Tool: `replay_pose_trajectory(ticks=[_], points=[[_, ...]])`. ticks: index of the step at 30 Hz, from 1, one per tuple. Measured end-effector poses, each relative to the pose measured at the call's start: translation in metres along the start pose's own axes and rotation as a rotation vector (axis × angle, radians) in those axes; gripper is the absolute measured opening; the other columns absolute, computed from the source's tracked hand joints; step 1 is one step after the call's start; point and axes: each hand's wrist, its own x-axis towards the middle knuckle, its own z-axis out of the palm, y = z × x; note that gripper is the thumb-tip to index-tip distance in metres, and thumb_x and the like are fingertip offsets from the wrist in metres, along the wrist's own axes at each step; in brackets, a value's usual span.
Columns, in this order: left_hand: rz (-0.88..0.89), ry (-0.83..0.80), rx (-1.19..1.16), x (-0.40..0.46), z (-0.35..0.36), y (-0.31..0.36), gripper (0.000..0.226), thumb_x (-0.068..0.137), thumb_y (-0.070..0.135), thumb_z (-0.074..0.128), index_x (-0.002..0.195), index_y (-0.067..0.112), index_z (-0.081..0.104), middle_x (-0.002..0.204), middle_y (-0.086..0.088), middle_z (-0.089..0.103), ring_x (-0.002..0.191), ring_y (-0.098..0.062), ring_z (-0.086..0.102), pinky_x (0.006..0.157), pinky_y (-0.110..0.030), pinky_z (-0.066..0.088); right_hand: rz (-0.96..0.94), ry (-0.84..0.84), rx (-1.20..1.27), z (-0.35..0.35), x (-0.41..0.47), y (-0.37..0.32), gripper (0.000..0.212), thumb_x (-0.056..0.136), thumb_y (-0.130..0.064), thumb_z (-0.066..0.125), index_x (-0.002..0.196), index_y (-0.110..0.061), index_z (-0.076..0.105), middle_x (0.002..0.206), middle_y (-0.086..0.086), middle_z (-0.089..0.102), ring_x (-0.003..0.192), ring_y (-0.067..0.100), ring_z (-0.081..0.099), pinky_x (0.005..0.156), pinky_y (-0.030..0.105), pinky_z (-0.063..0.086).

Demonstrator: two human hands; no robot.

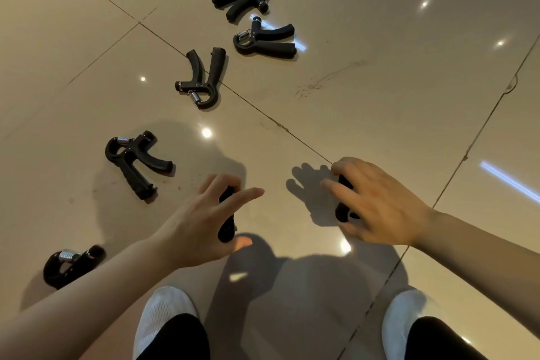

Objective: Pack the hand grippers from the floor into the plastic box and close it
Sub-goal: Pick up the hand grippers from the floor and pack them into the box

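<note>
Evidently, pickup is being carried out: one hand gripper [226, 213] is being grasped by the left hand [201, 222], another [342, 202] by the right hand [380, 202], both low over the floor [365, 90]. Five grippers are lying apart; the box, unseen, must be located next.

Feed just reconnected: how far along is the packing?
Nothing looks packed; no box is in view. In hand: the left hand and right hand each grip a black gripper. Left: five hand grippers lie on the floor, the nearest by the left forearm, then boxing and closing.
</note>
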Motion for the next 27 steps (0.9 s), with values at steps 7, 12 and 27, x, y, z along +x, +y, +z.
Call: replay_pose_trajectory(ticks=[7,12,27], points=[[0.181,0.078,0.182,-0.026,0.018,0.024,0.072,0.062,0.035,0.083,0.122,0.021,0.047,0.119,-0.005,0.042,0.11,-0.023,0.041,0.079,-0.036,0.051,-0.089,-0.026,-0.178,-0.002,-0.028,-0.032,0.048,0.067,-0.032,0.067,0.108,-0.009,0.056,0.121,0.017,0.052,0.108,0.034,0.048,0.079,0.047,0.048],[0.218,0.088,0.285,-0.054,0.032,0.037,0.074,0.06,0.024,0.085,0.121,0.018,0.044,0.125,-0.006,0.043,0.111,-0.023,0.044,0.083,-0.039,0.052,-0.168,-0.092,-0.219,-0.005,-0.032,-0.055,0.044,0.068,-0.034,0.065,0.103,-0.008,0.06,0.127,0.016,0.053,0.11,0.032,0.047,0.074,0.047,0.049],[0.015,0.202,0.23,-0.105,0.046,0.056,0.029,0.084,0.038,0.06,0.104,0.019,0.07,0.111,0.004,0.065,0.106,-0.02,0.053,0.086,-0.037,0.044,-0.19,0.015,-0.145,0.007,-0.041,-0.087,0.032,0.08,-0.038,0.055,0.098,-0.013,0.065,0.11,0.008,0.063,0.098,0.031,0.056,0.078,0.045,0.044]])
